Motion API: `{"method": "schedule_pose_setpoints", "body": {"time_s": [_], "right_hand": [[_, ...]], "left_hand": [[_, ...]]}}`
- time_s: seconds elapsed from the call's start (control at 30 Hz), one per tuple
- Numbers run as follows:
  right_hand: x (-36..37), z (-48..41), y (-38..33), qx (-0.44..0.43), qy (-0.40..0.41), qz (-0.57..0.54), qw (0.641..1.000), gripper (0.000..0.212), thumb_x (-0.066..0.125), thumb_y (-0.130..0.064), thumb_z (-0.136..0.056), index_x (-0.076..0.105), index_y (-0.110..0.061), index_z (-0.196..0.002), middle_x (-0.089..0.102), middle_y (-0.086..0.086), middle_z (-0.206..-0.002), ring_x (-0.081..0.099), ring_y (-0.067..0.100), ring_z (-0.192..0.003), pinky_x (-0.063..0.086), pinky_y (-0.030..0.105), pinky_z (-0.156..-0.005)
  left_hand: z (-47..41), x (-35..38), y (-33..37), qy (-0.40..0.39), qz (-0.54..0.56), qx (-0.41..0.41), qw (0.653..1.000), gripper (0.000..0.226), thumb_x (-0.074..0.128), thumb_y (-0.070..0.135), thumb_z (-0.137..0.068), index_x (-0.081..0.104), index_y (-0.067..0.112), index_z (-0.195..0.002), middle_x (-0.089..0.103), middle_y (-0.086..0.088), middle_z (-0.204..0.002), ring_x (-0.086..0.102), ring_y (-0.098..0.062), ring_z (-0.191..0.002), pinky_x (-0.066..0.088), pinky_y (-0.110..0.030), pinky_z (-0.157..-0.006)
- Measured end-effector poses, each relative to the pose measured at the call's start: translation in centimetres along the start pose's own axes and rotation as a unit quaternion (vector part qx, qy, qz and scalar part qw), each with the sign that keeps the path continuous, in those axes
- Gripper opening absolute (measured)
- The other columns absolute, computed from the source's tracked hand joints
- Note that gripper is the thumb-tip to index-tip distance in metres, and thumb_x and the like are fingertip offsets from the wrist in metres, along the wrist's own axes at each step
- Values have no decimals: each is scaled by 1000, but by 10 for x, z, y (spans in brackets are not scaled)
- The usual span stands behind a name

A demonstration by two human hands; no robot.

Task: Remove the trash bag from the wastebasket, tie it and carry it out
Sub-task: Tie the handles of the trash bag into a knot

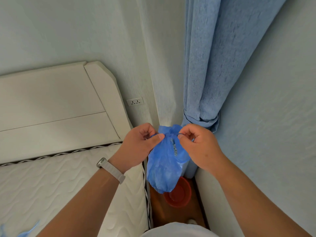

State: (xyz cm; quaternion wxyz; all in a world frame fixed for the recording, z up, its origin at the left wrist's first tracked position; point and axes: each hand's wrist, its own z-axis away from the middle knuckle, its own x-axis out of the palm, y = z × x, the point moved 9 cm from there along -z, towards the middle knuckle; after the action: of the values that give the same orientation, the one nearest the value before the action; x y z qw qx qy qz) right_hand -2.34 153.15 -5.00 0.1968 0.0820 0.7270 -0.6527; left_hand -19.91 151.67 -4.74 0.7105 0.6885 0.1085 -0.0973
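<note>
A blue plastic trash bag (164, 163) hangs in the air in front of me, gathered at its neck with a ruffled top. My left hand (140, 144), with a watch on its wrist, pinches the bag's tie strand on the left of the neck. On the right, my right hand (196, 144) pinches the other end of the strand, which is stretched taut between the two hands. Below the bag stands a red wastebasket (179, 194) on the brown wooden floor, partly hidden by the bag's bottom.
A bed with a white quilted mattress (59, 182) and a white headboard (51, 106) fills the left. A blue curtain (213, 65) hangs tied back in the corner behind the bag. A wall socket (135, 101) sits beside the headboard. Blue plastic (25, 231) lies at the bottom left.
</note>
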Motion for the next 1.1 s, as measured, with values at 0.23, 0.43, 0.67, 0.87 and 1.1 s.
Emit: {"method": "schedule_pose_setpoints", "body": {"time_s": [0.23,0.43,0.67,0.87,1.1], "right_hand": [[-26,-8,18,35,90,38,995,12,61,-11,-83,60,-9,-72,59,8,-61,45,10,-52,43,26,-54],[-43,-11,37,69,140,49,987,12,58,-8,-82,56,-7,-70,51,-4,-56,47,3,-49,39,12,-49],[-55,-15,59,99,170,77,977,7,57,-11,-83,59,-10,-77,55,-6,-62,50,8,-56,38,21,-54],[-71,-13,75,126,218,63,966,6,57,-11,-83,58,-10,-77,56,-5,-64,51,15,-60,45,31,-64],[-47,-10,55,63,156,-19,986,27,56,-9,-87,55,-33,-75,66,3,-76,66,25,-77,52,34,-70]], "left_hand": [[3,-29,-15,48,-46,12,998,20,66,27,-74,52,16,-64,67,-24,-78,65,-37,-73,49,-57,-78],[7,-54,-30,72,-47,-4,996,21,64,31,-65,52,13,-62,71,-7,-71,64,-35,-75,48,-46,-73],[11,-60,-49,77,2,-36,996,13,64,26,-66,56,22,-57,69,-11,-67,49,-28,-67,34,-31,-56],[10,-57,-62,79,71,-50,993,9,61,14,-71,54,15,-66,69,-1,-65,63,-16,-68,41,-26,-59],[-3,-50,-44,90,162,-37,982,23,62,5,-78,56,21,-62,66,1,-68,59,-14,-62,44,-25,-62]]}}
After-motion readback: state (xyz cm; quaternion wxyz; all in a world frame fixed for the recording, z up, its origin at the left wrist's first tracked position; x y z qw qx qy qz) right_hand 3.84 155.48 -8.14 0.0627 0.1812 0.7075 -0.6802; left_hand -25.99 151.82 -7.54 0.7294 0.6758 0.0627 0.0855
